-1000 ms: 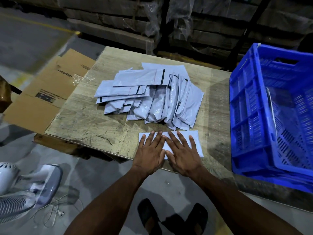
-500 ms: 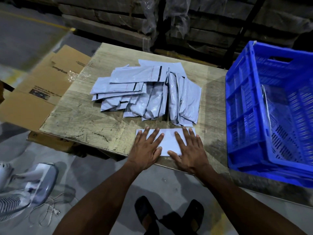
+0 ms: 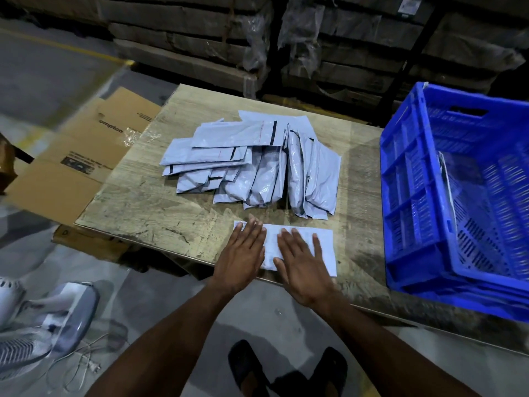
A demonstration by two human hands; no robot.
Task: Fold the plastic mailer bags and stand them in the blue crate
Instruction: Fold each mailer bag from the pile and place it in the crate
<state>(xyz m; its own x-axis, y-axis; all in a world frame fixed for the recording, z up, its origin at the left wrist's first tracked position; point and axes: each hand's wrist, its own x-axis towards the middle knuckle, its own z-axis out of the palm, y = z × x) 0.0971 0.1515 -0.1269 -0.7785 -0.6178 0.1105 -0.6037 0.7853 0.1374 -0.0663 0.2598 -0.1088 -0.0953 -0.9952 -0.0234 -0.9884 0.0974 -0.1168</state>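
A folded white mailer bag [image 3: 326, 247] lies flat at the near edge of the wooden table [image 3: 137, 207]. My left hand [image 3: 243, 256] rests palm down on its left part, fingers together. My right hand [image 3: 303, 267] lies flat on its middle, fingers slightly spread. Neither hand grips anything. Behind them a pile of grey mailer bags [image 3: 254, 164] is fanned out on the table. The blue crate [image 3: 406, 196] stands at the right, with one pale bag [image 3: 446, 184] upright against its near left wall.
Flattened cardboard [image 3: 83, 156] lies left of the table. A white fan [image 3: 34, 325] with a cord sits on the floor at lower left. Wrapped stacks [image 3: 200, 38] line the back. My feet in dark sandals [image 3: 286, 371] are below the table edge.
My hands were together, spread apart across the folded bag half a second ago, and now sit closer again, the right hand moved back toward the middle. The camera shifted slightly.
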